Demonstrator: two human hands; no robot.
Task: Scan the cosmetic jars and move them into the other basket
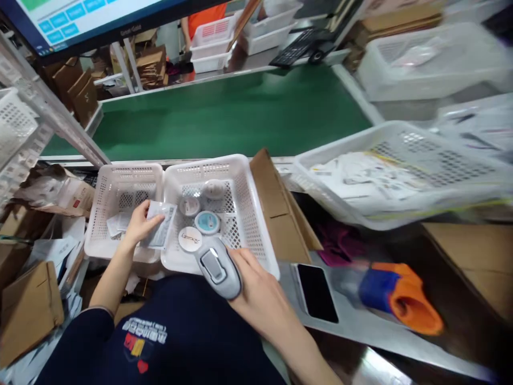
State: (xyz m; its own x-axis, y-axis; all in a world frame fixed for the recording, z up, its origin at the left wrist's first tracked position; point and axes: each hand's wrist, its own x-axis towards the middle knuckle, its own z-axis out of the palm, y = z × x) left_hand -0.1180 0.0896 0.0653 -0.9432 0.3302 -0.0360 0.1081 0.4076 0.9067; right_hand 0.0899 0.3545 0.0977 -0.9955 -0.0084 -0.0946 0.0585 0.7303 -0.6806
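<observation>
My left hand (142,224) grips a small clear plastic packet (162,227) over the border between two white baskets. In my right hand (254,283) is a grey handheld barcode scanner (218,267), its head above the near edge of the right basket (266,240). Several round lidded jars lie in that basket: a white one with lettering (191,239), a blue-topped one (207,222), and paler ones (214,189) farther back. The left basket (96,219) holds a few flat packets (118,223), partly hidden by my left arm.
A green conveyor belt (224,117) runs behind the baskets, below a monitor (80,21). Cardboard (280,214) stands against the right basket. Farther right are a phone (317,293), an orange and blue tape dispenser (401,299) and a basket of papers (452,198).
</observation>
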